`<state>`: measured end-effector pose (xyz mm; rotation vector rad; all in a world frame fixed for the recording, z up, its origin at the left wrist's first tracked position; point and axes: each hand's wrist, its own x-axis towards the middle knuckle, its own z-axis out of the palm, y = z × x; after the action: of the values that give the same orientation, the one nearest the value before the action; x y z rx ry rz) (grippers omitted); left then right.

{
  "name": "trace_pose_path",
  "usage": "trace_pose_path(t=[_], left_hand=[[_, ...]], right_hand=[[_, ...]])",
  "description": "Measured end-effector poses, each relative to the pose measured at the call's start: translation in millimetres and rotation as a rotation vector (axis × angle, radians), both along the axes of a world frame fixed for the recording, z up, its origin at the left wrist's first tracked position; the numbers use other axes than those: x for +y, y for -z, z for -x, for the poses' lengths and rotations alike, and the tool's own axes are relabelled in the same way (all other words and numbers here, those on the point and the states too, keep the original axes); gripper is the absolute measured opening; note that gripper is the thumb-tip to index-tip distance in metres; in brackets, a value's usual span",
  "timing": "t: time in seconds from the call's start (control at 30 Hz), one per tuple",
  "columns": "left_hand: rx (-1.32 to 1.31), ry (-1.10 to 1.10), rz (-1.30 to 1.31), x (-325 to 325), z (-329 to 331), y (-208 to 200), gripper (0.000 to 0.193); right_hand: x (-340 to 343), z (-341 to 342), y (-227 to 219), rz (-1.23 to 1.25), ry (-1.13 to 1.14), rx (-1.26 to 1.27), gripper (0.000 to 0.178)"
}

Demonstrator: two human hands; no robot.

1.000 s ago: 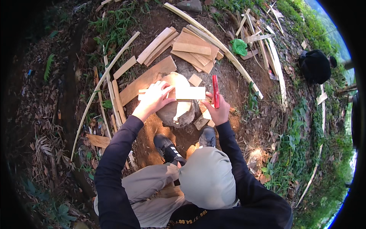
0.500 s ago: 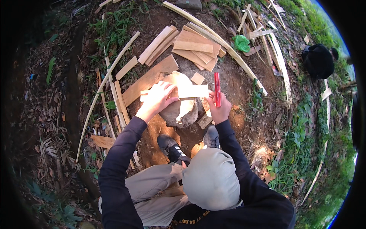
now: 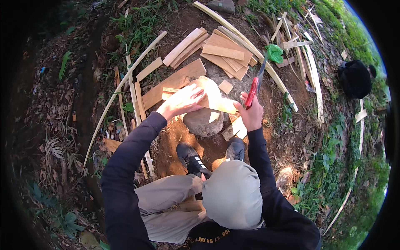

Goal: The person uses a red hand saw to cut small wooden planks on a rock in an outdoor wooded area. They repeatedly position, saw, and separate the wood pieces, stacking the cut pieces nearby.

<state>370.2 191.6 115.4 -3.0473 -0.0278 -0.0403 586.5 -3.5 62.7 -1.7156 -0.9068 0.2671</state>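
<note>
A short wooden board (image 3: 227,106), partly washed out by sunlight, lies slanted over the tree stump (image 3: 203,125). My left hand (image 3: 185,101) grips the board toward its left end, fingers over the top and thumb at the near edge. In my right hand (image 3: 252,116) is a red-handled saw (image 3: 252,93), its long narrow blade pointing away and slightly right. The thumb of that hand is at the board's right end; whether it presses there is hard to tell. A small square wood piece (image 3: 226,86) sits just beyond the board.
Stacked planks (image 3: 225,52) lie on the dirt ahead, with a wide board (image 3: 175,83) left of the stump. Long curved strips (image 3: 125,83) flank both sides. A green plastic bag (image 3: 274,53) and scrap wood are far right. My shoes (image 3: 191,160) are close to the stump.
The board's right end has swung nearer, tilting it. My right hand has turned, so the saw's blade now shows beyond the handle. The whole view has shifted slightly.
</note>
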Motion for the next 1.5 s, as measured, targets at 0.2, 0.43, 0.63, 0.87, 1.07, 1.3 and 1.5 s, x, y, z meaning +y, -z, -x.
trace_pose_path(t=[0.2, 0.43, 0.63, 0.87, 1.07, 1.3, 1.5], left_hand=[[-0.017, -0.036, -0.003, -0.7, -4.5, 7.1, 0.057], [0.038, -0.264, 0.076, -20.4, -11.0, -0.2, 0.057], [-0.559, -0.673, 0.439, -88.0, -7.3, -16.3, 0.051], [-0.636, -1.223, 1.719, -193.1, -26.9, 19.1, 0.043], [-1.319, -0.515, 2.316, -177.3, -54.6, -0.4, 0.069], [-1.193, -0.251, 2.629, -153.1, -66.6, -24.4, 0.045], [-1.208, -0.522, 2.511, -141.1, -63.8, -53.8, 0.032]], right_hand=[[5.2, -29.4, 2.0, 0.189, -0.231, 0.103, 0.027], [-3.9, -14.4, 0.4, 0.195, -0.237, 0.005, 0.03], [-10.2, 1.0, -1.1, 0.126, -0.128, 0.182, 0.031], [-49.4, 8.2, -18.4, -0.125, -0.134, 0.551, 0.035], [-81.9, 38.7, -59.4, -0.196, -0.174, 0.805, 0.04], [-99.2, 67.8, -61.9, -0.225, -0.13, 0.744, 0.036], [-95.6, 75.6, -70.4, -0.208, -0.074, 0.567, 0.03]])
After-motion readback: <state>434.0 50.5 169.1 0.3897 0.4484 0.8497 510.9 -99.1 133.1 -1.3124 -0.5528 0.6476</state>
